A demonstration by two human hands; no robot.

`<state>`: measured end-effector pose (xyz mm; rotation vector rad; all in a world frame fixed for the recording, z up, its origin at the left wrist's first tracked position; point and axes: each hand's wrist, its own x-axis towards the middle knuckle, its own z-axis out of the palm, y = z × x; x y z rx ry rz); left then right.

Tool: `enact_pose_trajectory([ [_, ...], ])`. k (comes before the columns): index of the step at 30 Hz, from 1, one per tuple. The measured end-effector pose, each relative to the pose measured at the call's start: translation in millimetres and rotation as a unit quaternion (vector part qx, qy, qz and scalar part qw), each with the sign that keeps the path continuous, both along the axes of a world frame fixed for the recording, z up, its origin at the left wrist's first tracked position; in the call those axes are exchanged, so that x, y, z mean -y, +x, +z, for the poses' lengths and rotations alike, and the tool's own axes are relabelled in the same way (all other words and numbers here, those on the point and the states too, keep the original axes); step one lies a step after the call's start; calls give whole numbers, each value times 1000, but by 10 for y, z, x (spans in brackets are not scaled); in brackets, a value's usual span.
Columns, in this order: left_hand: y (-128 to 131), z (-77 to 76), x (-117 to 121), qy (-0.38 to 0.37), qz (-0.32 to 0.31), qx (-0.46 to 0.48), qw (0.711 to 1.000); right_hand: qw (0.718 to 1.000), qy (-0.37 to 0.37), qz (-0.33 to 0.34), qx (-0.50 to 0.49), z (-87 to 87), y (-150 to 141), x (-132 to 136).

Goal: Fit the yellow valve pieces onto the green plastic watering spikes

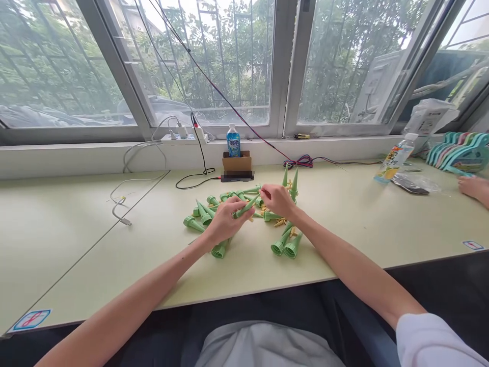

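My left hand (pixel 224 220) is closed around a green plastic watering spike (pixel 246 207), its pointed end aimed up and to the right. Close to that tip, my right hand (pixel 278 200) is pinched shut; whatever sits between its fingers is hidden or too small to name. Several more green spikes lie about both hands, including one (pixel 204 216) left of my left hand and one (pixel 291 248) with its hollow end toward me. Two others (pixel 294 183) stand upright behind my right wrist. Small yellow plastic valve pieces (pixel 280 223) are scattered among the spikes.
Behind the pile stands a small cardboard box (pixel 237 164) with a blue bottle (pixel 233 141). Cables (pixel 301 161) run along the table's back. To the right are a drink bottle (pixel 395 159), a phone (pixel 410 184), colourful hangers (pixel 458 153) and another person's hand (pixel 473 188).
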<state>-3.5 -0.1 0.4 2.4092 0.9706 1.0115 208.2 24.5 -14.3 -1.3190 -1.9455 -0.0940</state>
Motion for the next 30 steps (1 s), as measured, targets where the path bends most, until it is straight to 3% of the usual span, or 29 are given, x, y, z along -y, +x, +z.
enact_pose_trajectory([
  [4, 13, -30, 6, 47, 55, -24, 997, 999, -28, 12, 30, -40, 14, -33],
  [13, 42, -101, -27, 49, 63, 2, 997, 994, -81, 16, 68, -46, 64, -69],
  [22, 12, -186, -93, 5, 65, -60, 996, 987, -124, 38, 95, 25, 27, 22],
  [30, 36, -128, -48, 11, 75, -30, 997, 978, -170, 28, 116, 60, 9, 73],
])
